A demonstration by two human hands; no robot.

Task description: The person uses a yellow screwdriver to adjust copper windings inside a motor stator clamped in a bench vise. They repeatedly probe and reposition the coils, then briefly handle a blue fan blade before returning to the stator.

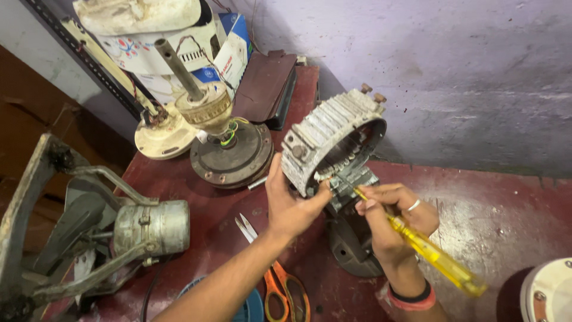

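Both grips closed: left hand (pixel 290 206) clasps stator ring (pixel 331 140), right hand (pixel 390 217) pinches screwdriver (pixel 432 253) inside it.

We see one package: a blue-and-white cardboard box (pixel 229 48) with red print, standing tilted at the table's (pixel 488 220) far edge, just behind the fan motor (pixel 229 149).

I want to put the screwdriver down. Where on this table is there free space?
The widest bare patch of the red table lies right of the right hand, toward the wall. A smaller patch lies between the grey motor and the scissors. The back left is crowded with fan motors.
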